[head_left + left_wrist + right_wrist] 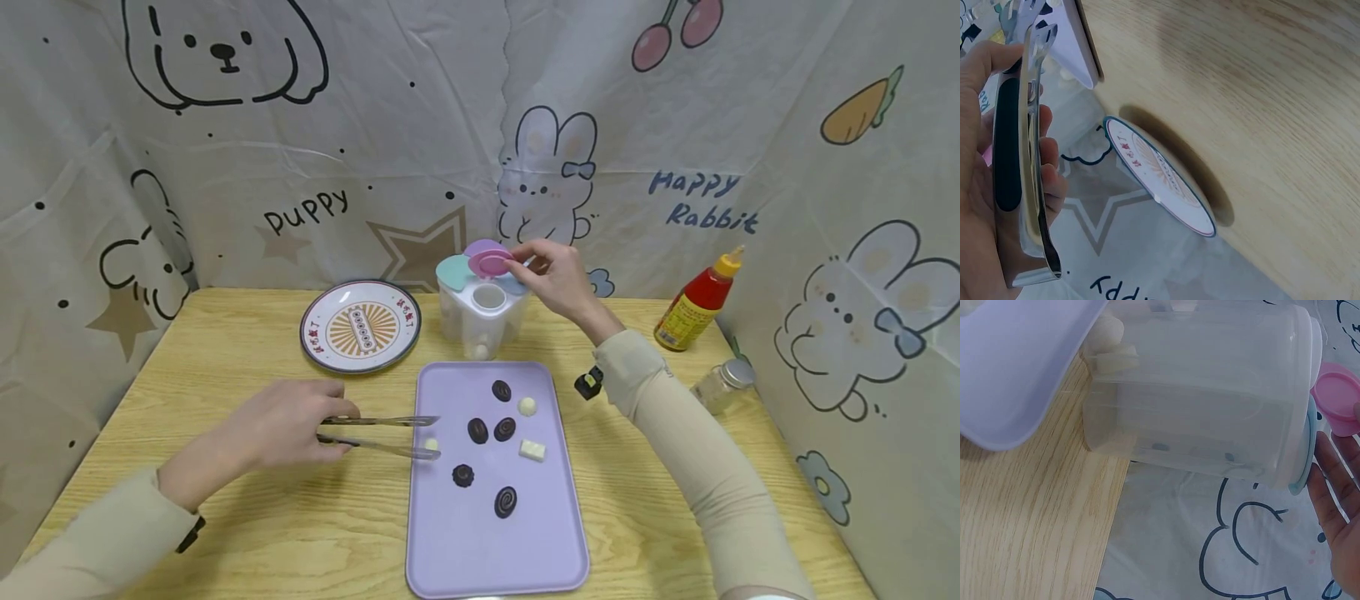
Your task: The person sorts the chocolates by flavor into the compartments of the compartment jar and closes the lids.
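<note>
My left hand grips a pair of metal tongs, whose tips reach the left edge of the lilac tray. A small white candy sits between the tips. Several dark chocolates and white pieces lie on the tray. Behind the tray stands a clear plastic container with pastel flip lids. My right hand pinches its pink lid, raised above a round opening. The left wrist view shows the tongs in my palm. In the right wrist view the container and pink lid are close.
A patterned plate lies at the back left, also seen as the plate. A red sauce bottle and a small glass jar stand at the right, with a small black object by the tray. Printed cloth walls surround the wooden table.
</note>
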### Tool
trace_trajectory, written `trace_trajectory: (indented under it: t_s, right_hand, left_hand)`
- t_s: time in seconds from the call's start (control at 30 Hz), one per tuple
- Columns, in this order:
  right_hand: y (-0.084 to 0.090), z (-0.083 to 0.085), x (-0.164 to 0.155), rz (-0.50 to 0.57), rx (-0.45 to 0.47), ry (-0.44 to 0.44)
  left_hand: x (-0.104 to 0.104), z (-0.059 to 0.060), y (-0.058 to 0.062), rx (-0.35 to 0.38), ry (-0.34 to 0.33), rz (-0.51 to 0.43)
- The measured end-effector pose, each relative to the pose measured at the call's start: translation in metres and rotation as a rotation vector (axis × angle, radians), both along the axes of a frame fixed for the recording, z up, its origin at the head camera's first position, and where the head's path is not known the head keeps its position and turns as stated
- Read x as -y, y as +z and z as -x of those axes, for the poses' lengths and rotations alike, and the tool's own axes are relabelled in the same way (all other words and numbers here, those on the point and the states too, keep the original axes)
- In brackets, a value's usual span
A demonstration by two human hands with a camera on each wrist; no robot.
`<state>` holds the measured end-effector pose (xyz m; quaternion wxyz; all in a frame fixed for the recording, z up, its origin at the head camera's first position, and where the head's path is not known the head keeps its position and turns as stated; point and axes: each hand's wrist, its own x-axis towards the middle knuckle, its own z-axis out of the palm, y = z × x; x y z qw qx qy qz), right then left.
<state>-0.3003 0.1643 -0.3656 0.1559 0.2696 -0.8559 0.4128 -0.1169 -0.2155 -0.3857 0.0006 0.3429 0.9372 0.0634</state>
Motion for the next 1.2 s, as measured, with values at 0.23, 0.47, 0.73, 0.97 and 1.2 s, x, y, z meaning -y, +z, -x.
trace_trajectory:
  t_s: [0.23,0.47,0.73,0.97,1.2]
  right_hand:
    - [0.001,0.001,0.000,-0.008,0.004,0.000]
    - [0.001,0.001,-0.001,-0.016,0.006,-0.011]
    - [0.001,0.000,-0.001,-0.009,0.007,-0.006]
    - [0.000,0.001,-0.001,-0.010,0.004,0.000]
    - [0.000,0.000,-0.001,-0.003,0.002,0.003]
  left_hand:
    - [-0.003,-0.001,-0.004,-0.017,-0.013,0.007]
    - [-0.008,0.002,-0.005,-0.019,-0.041,0.013]
    - [-0.015,0.006,-0.007,0.003,-0.043,0.007]
    - [-0.017,0.011,-0.013,0.001,-0.031,0.000]
    - [-0.017,0.015,-0.020,0.019,-0.010,-0.033]
